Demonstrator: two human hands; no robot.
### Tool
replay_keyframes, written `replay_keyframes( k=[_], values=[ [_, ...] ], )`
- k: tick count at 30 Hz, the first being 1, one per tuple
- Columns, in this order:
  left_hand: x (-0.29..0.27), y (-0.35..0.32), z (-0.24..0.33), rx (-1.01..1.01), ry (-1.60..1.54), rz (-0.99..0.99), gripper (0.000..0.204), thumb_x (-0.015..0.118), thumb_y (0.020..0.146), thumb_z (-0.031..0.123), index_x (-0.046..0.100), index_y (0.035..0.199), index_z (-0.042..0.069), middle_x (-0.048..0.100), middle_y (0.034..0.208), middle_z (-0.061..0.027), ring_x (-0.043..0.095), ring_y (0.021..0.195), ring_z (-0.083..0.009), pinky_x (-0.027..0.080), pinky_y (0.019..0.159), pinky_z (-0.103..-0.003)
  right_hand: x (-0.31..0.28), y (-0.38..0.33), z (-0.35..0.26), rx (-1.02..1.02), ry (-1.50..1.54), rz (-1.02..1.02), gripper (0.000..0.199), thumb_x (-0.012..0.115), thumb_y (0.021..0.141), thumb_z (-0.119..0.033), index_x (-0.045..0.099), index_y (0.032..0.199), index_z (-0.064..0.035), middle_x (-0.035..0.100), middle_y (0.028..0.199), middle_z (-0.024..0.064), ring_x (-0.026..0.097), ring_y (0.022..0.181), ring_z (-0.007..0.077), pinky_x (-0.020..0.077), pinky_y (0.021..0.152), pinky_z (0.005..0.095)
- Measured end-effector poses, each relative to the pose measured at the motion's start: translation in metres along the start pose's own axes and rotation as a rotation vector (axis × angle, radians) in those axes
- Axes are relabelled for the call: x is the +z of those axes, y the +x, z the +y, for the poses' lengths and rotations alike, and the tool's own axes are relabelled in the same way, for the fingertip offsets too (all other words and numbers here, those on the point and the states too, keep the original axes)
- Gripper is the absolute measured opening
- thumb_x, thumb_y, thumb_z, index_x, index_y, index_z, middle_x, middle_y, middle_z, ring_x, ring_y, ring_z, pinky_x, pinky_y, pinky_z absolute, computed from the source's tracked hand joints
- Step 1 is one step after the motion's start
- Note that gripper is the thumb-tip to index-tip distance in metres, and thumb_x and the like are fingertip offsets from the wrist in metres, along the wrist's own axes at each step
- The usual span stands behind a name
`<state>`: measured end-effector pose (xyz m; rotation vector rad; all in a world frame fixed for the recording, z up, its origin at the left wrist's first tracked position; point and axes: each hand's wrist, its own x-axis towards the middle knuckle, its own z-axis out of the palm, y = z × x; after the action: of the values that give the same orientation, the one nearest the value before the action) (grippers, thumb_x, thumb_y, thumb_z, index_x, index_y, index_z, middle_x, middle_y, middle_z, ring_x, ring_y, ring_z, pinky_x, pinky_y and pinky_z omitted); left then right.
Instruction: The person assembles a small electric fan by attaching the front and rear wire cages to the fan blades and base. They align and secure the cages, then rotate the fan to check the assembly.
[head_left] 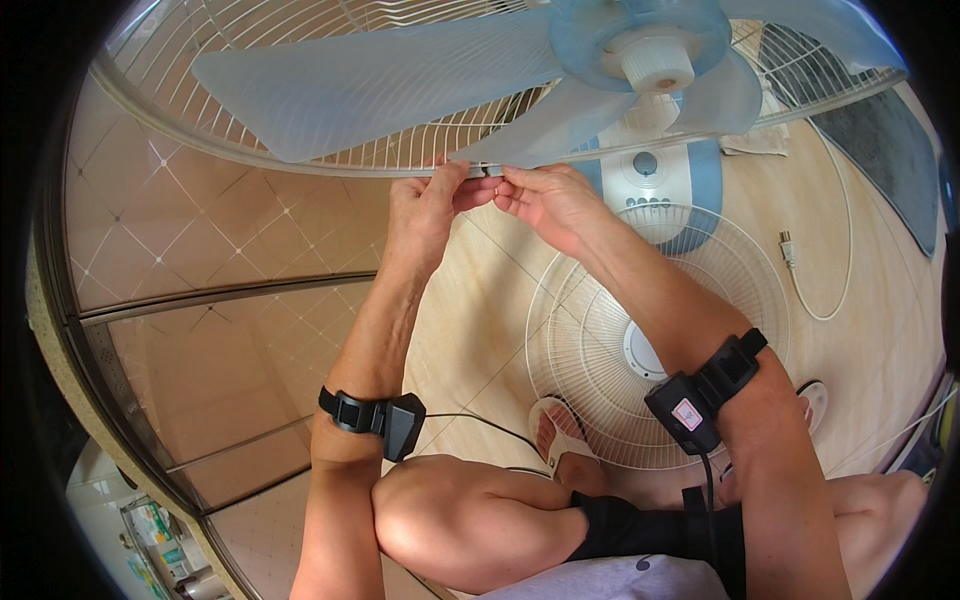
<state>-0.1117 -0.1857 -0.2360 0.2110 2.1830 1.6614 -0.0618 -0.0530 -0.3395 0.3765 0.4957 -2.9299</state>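
A standing fan's rear wire guard (250,160) fills the top of the view, with translucent pale blue blades (380,85) and a white ribbed hub nut (657,65) in front of it. At the guard's lower rim, my left hand (425,205) pinches a small grey clip (482,171) from the left. My right hand (555,200) meets it from the other side, thumb and fingertips closed on the same clip. The fingertips partly cover the clip, so its exact shape is hard to make out. The two hands nearly touch.
The front wire guard (560,330) lies on the tiled floor below my right forearm. Behind it stands the blue and white fan base (650,175). A white cord with a plug (787,247) curls at the right. Tiled cabinet doors (200,230) line the left.
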Motion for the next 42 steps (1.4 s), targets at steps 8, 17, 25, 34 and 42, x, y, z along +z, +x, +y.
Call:
replay_keyframes(
  k=[8,17,25,34,42],
  values=[
    [-0.006,0.001,-0.003,0.001,-0.047,-0.059,0.027,0.051,0.099,0.014,0.061,0.101,-0.011,0.067,0.104,-0.0184,0.071,0.094,-0.0261,0.061,0.08,-0.033,-0.001,-0.014,-0.012,0.091,-0.033,-0.003,0.019,0.066,0.094,-0.014,0.065,0.105,0.0015,0.066,0.099,0.0102,0.063,0.088,0.017,0.0536,0.086,0.0348],
    [-0.003,0.001,0.001,-0.127,-0.046,-0.035,0.031,0.046,0.1,0.015,0.057,0.117,-0.007,0.067,0.106,-0.0164,0.071,0.091,-0.0212,0.058,0.068,-0.03,-0.067,-0.11,-0.093,-0.042,-1.903,-0.493,0.034,0.067,0.088,-0.028,0.067,0.112,-0.0032,0.067,0.089,0.0125,0.065,0.084,0.0322,0.053,0.079,0.0394],
    [-0.001,-0.001,0.003,-0.055,-0.047,-0.072,0.041,0.045,0.1,0.014,0.048,0.137,-0.004,0.065,0.112,-0.0132,0.069,0.092,-0.0184,0.057,0.065,-0.028,-0.086,-0.255,-0.133,-0.116,-2.342,-1.304,0.042,0.071,0.083,-0.039,0.068,0.105,-0.0041,0.064,0.11,0.0131,0.06,0.107,0.0316,0.0455,0.099,0.0446],
    [-0.009,0.004,0.003,-0.124,-0.141,-0.097,0.041,0.047,0.1,0.014,0.047,0.137,-0.004,0.065,0.111,-0.0137,0.069,0.091,-0.02,0.059,0.072,-0.031,-0.133,-0.298,-0.142,-0.125,-2.558,-1.454,0.038,0.065,0.085,-0.034,0.07,0.11,-0.0056,0.062,0.125,0.0108,0.051,0.126,0.0303,0.0359,0.11,0.0514],
    [-0.01,0.006,-0.002,-0.136,-0.151,-0.127,0.029,0.046,0.104,0.018,0.055,0.117,-0.006,0.064,0.114,-0.0157,0.069,0.102,-0.025,0.06,0.081,-0.032,-0.159,-0.308,-0.144,-0.013,-2.578,-1.492,0.034,0.063,0.084,-0.031,0.068,0.105,-0.0045,0.063,0.12,0.0122,0.051,0.122,0.0309,0.0351,0.11,0.0523]
  ],
)
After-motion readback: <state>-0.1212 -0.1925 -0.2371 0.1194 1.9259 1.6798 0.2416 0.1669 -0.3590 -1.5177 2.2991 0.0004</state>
